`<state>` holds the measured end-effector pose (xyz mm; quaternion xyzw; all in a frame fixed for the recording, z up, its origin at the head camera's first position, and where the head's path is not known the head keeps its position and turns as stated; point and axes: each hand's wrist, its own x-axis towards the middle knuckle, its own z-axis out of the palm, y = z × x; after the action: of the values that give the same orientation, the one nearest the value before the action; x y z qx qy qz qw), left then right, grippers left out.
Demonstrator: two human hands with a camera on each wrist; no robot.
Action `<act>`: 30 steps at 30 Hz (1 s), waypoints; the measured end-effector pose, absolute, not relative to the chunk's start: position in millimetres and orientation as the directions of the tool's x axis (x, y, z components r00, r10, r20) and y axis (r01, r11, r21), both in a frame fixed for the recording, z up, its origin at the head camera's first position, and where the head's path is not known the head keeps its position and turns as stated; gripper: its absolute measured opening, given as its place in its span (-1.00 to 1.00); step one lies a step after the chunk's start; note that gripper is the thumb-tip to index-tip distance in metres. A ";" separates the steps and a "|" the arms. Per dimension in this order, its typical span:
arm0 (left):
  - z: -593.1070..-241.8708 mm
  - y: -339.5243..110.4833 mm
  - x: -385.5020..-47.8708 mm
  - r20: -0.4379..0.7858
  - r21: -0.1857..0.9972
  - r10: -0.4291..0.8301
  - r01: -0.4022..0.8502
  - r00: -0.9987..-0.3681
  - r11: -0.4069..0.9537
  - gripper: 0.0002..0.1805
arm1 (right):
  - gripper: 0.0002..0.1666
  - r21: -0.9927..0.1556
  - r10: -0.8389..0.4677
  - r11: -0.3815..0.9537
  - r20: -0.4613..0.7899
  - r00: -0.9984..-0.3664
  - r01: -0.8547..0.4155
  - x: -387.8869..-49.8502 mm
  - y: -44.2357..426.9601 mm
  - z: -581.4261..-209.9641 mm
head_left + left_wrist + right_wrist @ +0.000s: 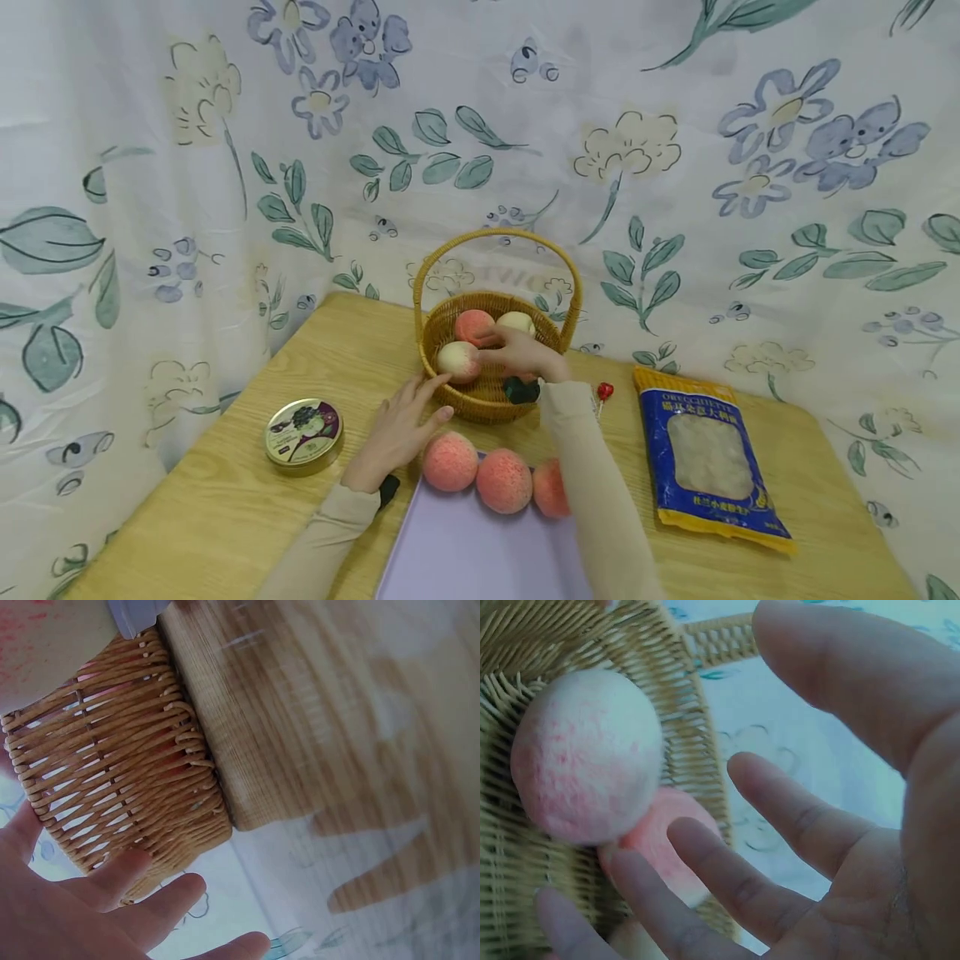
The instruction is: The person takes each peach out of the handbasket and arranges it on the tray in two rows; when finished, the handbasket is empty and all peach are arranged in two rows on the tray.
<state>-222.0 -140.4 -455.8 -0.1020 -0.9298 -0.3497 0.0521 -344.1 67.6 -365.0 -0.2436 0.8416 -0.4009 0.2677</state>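
Note:
A wicker basket (480, 408) with a tall arched handle holds several peaches, among them a pink peach (474, 323), a pale peach (517, 322) and a white-and-pink peach (453, 360). Over its opening, my right hand (522, 350) has its fingers spread; the right wrist view shows no peach in its grip, with a pale pink peach (589, 757) beyond the fingers. My left hand (393, 433) reaches to the basket's left side, fingers extended along the woven wall (112, 772). Three pink peaches (504, 481) lie in a row at the far end of a lilac tray (480, 550).
A round tin (303, 433) with a grape picture stands left of my left hand. On the right lie a blue-and-yellow pasta bag (705, 458) and a small red-topped item (604, 391). Floral cloth (525, 125) hangs behind the wooden table (225, 500). My right forearm partly covers one tray peach.

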 end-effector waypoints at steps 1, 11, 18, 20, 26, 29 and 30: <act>-456.3 -139.9 -221.9 0.168 0.639 0.153 0.225 -0.974 0.735 -0.34 | -0.32 -0.798 -0.625 0.570 -0.265 -0.734 -0.196 -345.8 64.0 -367.1; -453.4 -135.6 -224.1 0.149 0.654 0.158 0.216 -0.976 0.725 -0.34 | -0.30 -0.771 -0.571 0.602 -0.233 -0.787 -0.209 -356.3 34.6 -390.1; -452.0 -138.2 -220.6 0.127 0.653 0.148 0.196 -0.981 0.732 -0.35 | -0.29 -0.778 -0.598 0.596 -0.265 -0.756 -0.199 -358.4 20.6 -401.7; -452.3 -137.5 -220.6 0.128 0.654 0.152 0.199 -0.980 0.729 -0.34 | -0.29 -0.769 -0.597 0.605 -0.268 -0.756 -0.206 -359.5 20.6 -403.1; -453.3 -138.3 -221.3 0.130 0.662 0.156 0.203 -0.979 0.722 -0.34 | -0.28 -0.749 -0.599 0.626 -0.285 -0.748 -0.215 -363.6 21.0 -406.1; -454.6 -138.9 -222.0 0.133 0.660 0.152 0.202 -0.979 0.724 -0.33 | -0.28 -0.749 -0.603 0.625 -0.284 -0.745 -0.220 -365.4 20.8 -407.3; -455.4 -139.0 -222.5 0.137 0.658 0.151 0.204 -0.979 0.725 -0.33 | -0.29 -0.750 -0.604 0.624 -0.283 -0.745 -0.220 -365.9 21.2 -407.8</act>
<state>-222.5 -139.0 -455.4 -0.0958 -0.9279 -0.3585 0.0366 -365.9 21.2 -407.8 -0.2391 0.8612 -0.3619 0.2649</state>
